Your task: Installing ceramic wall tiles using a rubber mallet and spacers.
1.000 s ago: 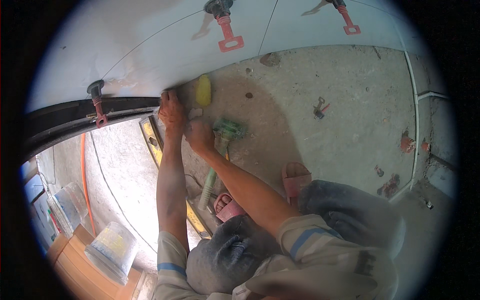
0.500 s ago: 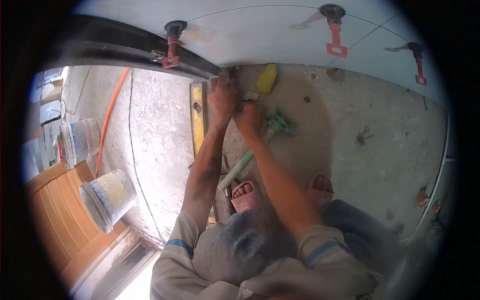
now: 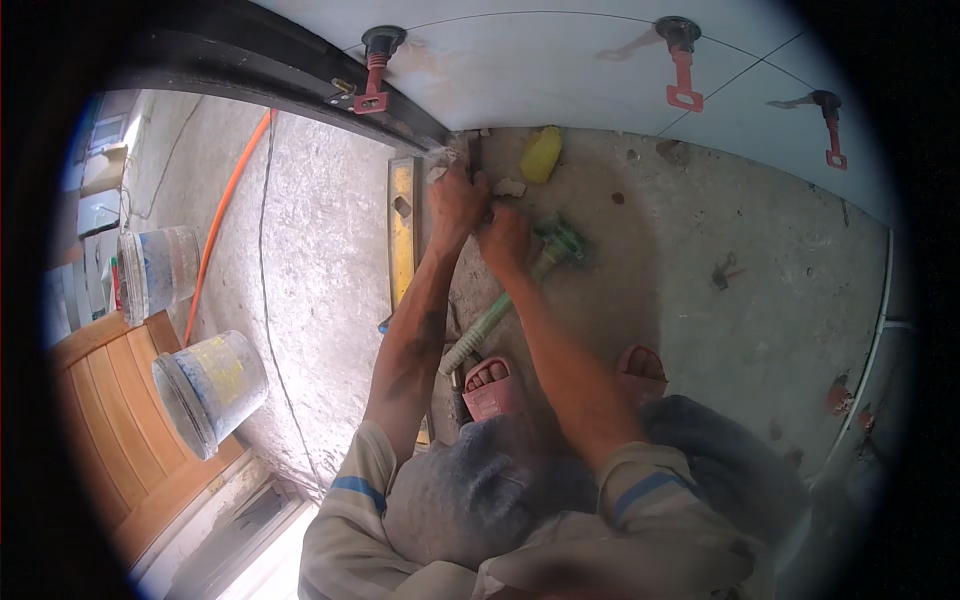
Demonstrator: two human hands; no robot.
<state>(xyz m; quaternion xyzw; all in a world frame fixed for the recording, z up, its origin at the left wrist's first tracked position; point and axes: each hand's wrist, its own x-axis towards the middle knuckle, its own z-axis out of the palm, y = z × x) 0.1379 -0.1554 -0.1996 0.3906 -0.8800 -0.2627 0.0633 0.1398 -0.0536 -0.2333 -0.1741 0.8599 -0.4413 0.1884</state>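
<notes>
Low by the foot of the dark door frame (image 3: 330, 95), my left hand (image 3: 458, 205) is closed, its fingers bent round something too hidden to name. A small pale chunk (image 3: 437, 173) shows at its fingertips. My right hand (image 3: 505, 238) is curled shut just beside it, nearer to me; what it grips, if anything, is out of sight. Past the right hand lies a mallet with a green head (image 3: 562, 240), its pale green handle (image 3: 485, 330) running back under my right forearm. A yellow spirit level (image 3: 403, 225) lies left of my left hand.
A crumpled yellow piece (image 3: 540, 155) and a flat pale fragment (image 3: 510, 187) lie on the concrete floor (image 3: 760, 330). Red-handled black fixtures (image 3: 684, 75) stick out from the tiled wall (image 3: 560, 60). Leftward are two stained buckets (image 3: 215, 390), an orange hose (image 3: 228, 210) and a wooden panel (image 3: 130, 415).
My left hand has drawn back slightly toward me from the frame's foot, baring the pale chunk. My right hand stays close beside it. The whole view has shifted a little.
</notes>
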